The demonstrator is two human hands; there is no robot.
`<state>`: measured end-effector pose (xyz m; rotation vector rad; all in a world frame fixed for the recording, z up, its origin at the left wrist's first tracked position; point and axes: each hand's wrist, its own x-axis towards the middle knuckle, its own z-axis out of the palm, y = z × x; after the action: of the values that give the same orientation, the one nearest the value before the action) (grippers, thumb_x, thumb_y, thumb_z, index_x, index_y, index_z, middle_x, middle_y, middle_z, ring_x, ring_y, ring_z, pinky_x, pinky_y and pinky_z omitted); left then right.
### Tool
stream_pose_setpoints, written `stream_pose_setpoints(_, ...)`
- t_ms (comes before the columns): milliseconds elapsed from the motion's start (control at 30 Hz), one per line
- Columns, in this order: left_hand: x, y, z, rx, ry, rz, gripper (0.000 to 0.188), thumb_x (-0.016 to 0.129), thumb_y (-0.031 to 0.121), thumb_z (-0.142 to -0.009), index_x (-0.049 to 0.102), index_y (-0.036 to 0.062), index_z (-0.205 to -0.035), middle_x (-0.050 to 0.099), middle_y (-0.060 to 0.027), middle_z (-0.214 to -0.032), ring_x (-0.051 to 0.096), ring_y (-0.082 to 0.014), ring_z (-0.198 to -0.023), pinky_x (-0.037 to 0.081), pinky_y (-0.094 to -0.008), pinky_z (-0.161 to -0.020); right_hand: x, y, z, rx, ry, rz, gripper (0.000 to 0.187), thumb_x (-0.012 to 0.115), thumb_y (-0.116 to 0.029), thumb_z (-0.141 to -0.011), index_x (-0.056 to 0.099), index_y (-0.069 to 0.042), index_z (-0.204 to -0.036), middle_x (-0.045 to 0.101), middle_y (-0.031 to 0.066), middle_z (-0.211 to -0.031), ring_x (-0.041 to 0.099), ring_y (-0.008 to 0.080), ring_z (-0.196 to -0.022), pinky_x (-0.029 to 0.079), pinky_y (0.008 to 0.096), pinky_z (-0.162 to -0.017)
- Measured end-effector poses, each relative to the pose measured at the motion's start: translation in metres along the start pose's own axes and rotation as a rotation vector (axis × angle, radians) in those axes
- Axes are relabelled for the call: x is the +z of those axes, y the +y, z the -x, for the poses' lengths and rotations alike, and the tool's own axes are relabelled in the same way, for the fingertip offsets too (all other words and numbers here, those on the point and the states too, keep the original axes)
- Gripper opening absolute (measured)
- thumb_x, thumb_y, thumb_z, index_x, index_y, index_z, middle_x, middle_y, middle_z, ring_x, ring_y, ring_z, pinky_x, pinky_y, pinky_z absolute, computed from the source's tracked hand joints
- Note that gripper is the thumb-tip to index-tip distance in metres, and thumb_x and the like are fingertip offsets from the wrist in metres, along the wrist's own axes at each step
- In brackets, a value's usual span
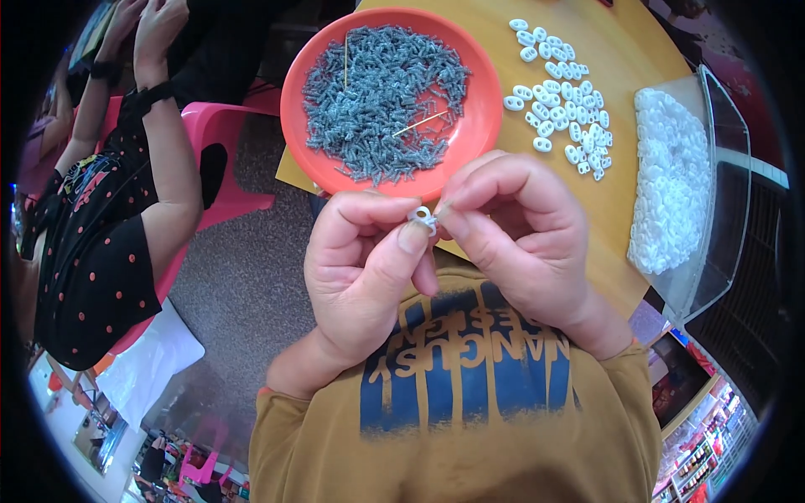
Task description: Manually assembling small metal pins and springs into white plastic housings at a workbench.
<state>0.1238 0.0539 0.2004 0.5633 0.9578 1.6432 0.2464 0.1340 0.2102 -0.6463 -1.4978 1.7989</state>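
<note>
Just above my lap, my left hand (356, 272) pinches a small white plastic two-hole piece (430, 222) between thumb and fingers, one round hole showing. My right hand (528, 239) is closed in a pinch at the right side of that piece. What its fingertips hold, if anything, is too small and covered to name. Beyond both hands stands a round orange-red plate (295, 126) heaped with tiny grey, spring-like pieces (360, 109). Two thin tan sticks (419, 124) lie on the heap. Loose white two-hole pieces (545, 128) are scattered over the tabletop right of the plate.
A clear plastic bin (729, 210) full of white pieces sits at the right edge of the yellow-brown table (625, 75). To the left, another person (101, 243) in a dark dotted top sits on a pink chair (222, 168), with white sheeting (155, 360) behind.
</note>
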Motion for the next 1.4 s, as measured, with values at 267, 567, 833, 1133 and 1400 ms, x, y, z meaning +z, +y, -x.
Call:
stream_pose_setpoints(267,0.003,-0.002,0.002,0.079,0.001,-0.045,0.015,0.051,-0.002,-0.084,0.047,0.0007,-0.099,0.055,-0.0078,-0.086,0.053,-0.0078,-0.058,0.044,-0.0178,-0.051,-0.002,-0.008,0.003,0.143,0.001,-0.165,0.015,0.054,0.006,-0.081,0.051,0.001,-0.095,0.053,0.0069,-0.094,0.055,0.0118,-0.085,0.048,0.0245,-0.075)
stream_pose_setpoints(567,0.003,0.0,0.004,0.134,-0.013,-0.131,0.018,0.05,-0.005,-0.083,0.048,-0.0001,-0.1,0.051,-0.0059,-0.084,0.052,-0.0068,-0.059,0.043,-0.017,-0.052,-0.002,-0.009,0.006,0.123,-0.009,-0.209,0.018,0.054,0.009,-0.079,0.051,0.0,-0.094,0.052,0.0091,-0.092,0.053,0.0126,-0.084,0.046,0.024,-0.075)
stream_pose_setpoints(833,0.002,-0.002,0.006,0.175,-0.025,-0.19,0.019,0.05,-0.008,-0.082,0.049,-0.0006,-0.1,0.05,-0.0055,-0.083,0.051,-0.0059,-0.06,0.043,-0.0164,-0.052,-0.007,-0.007,0.005,-0.077,-0.087,0.142,0.019,0.054,0.011,-0.077,0.05,-0.002,-0.091,0.051,0.0102,-0.093,0.053,0.015,-0.085,0.044,0.0255,-0.076)
stream_pose_setpoints(1133,0.001,-0.001,0.007,0.196,-0.033,-0.25,0.021,0.052,-0.009,-0.081,0.049,-0.0011,-0.1,0.049,-0.0058,-0.084,0.051,-0.006,-0.061,0.043,-0.0161,-0.053,-0.006,-0.006,0.007,-0.094,-0.082,0.21,0.018,0.055,0.01,-0.077,0.05,-0.002,-0.09,0.051,0.0103,-0.093,0.052,0.0146,-0.084,0.044,0.0252,-0.075)
stream_pose_setpoints(1400,0.001,-0.003,0.009,0.212,-0.032,-0.326,0.021,0.052,-0.01,-0.08,0.051,-0.0014,-0.099,0.049,-0.0062,-0.084,0.051,-0.006,-0.06,0.042,-0.0161,-0.054,-0.006,-0.003,0.008,0.005,-0.059,0.001,0.015,0.055,0.008,-0.079,0.05,-0.002,-0.088,0.052,0.0096,-0.092,0.052,0.0127,-0.083,0.044,0.0236,-0.074)
